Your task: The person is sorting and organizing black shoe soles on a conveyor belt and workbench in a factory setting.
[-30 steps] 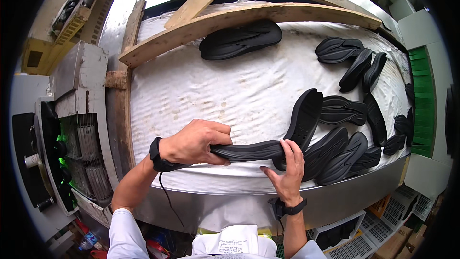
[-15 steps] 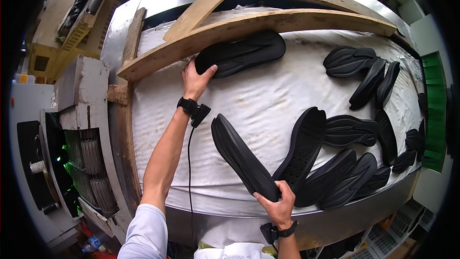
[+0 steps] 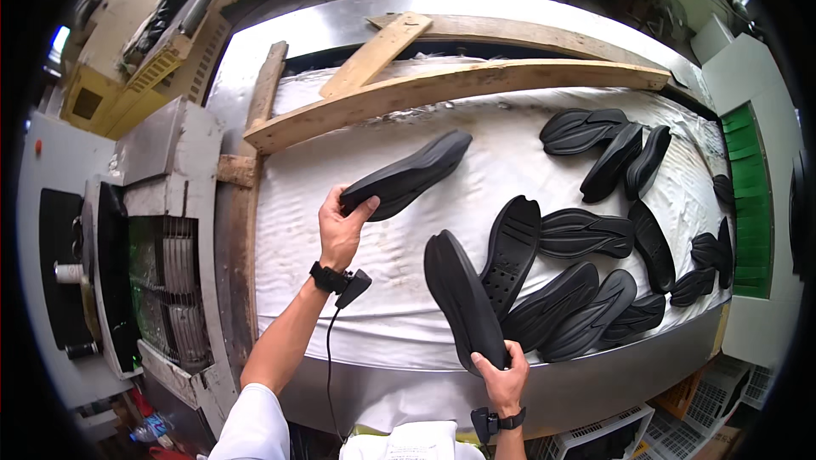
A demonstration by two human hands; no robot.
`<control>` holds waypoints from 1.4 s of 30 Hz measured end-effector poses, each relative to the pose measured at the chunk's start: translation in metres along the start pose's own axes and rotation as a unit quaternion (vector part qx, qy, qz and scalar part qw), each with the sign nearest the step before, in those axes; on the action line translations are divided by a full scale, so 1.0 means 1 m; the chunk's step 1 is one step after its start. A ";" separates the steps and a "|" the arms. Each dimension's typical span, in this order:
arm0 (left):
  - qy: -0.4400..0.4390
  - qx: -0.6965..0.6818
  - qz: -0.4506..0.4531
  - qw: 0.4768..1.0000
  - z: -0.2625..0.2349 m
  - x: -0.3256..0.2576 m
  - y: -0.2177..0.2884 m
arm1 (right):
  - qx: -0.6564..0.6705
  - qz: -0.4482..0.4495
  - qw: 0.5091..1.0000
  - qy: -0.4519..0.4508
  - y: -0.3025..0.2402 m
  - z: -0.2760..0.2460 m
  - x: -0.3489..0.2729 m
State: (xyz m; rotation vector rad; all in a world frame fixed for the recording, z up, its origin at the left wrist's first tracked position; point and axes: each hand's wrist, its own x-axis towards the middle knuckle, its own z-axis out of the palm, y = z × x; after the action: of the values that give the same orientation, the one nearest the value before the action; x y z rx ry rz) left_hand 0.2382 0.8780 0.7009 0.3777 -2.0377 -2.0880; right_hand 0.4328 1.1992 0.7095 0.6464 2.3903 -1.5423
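Observation:
My left hand [image 3: 342,226] grips one end of a black shoe sole [image 3: 410,175] and holds it lifted above the white cloth-covered belt [image 3: 306,230]. My right hand [image 3: 501,375] holds a second black sole [image 3: 463,303] by its lower end, tilted up near the front edge. A black band with a small device and a cable sits on my left wrist [image 3: 336,279]; a dark watch is on my right wrist. Several more black soles [image 3: 586,235] lie on the belt to the right of my hands.
Wooden beams [image 3: 459,86] cross the far side of the belt, and a wooden post [image 3: 251,171] runs along its left edge. A grey machine with metal slats [image 3: 161,273] stands on the left. A green panel [image 3: 748,205] is at the right. White crates [image 3: 612,439] sit below.
My left hand took hold of the sole at the far side of the belt and pulled it toward me. The sole in my right hand tilted more upright.

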 end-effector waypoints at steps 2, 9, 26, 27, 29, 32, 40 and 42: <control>0.063 -0.039 0.016 0.997 -0.041 -0.038 0.058 | 0.034 0.009 0.999 -0.004 -0.004 -0.003 -0.015; 0.302 -0.040 0.107 0.946 -0.214 -0.150 0.155 | 0.058 -0.078 0.995 -0.016 -0.024 0.007 -0.068; 0.616 0.272 -0.057 0.737 -0.702 -0.226 0.087 | -0.027 -0.144 0.979 -0.139 -0.080 0.106 -0.206; 0.621 0.268 -0.056 0.734 -0.708 -0.231 0.086 | -0.025 -0.150 0.977 -0.147 -0.080 0.111 -0.207; 0.650 0.480 -0.040 0.588 -0.687 -0.230 0.088 | -0.049 -0.162 0.975 -0.142 -0.087 0.114 -0.212; 0.557 0.412 0.134 0.709 -0.598 -0.232 0.121 | -0.065 -0.170 0.975 -0.131 -0.103 0.118 -0.212; 0.046 -0.039 -0.065 0.996 -0.268 -0.356 0.117 | 0.244 -0.033 0.924 -0.292 -0.147 0.151 -0.224; -0.020 -0.189 -0.116 0.975 -0.214 -0.379 0.126 | 0.279 -0.020 0.907 -0.314 -0.155 0.159 -0.231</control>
State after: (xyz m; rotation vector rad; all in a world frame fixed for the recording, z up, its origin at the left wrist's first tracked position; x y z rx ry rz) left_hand 0.6605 0.7918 0.8398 0.5320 -1.6252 -2.5738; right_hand 0.5540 0.9449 0.8631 0.1343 1.5007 -2.0736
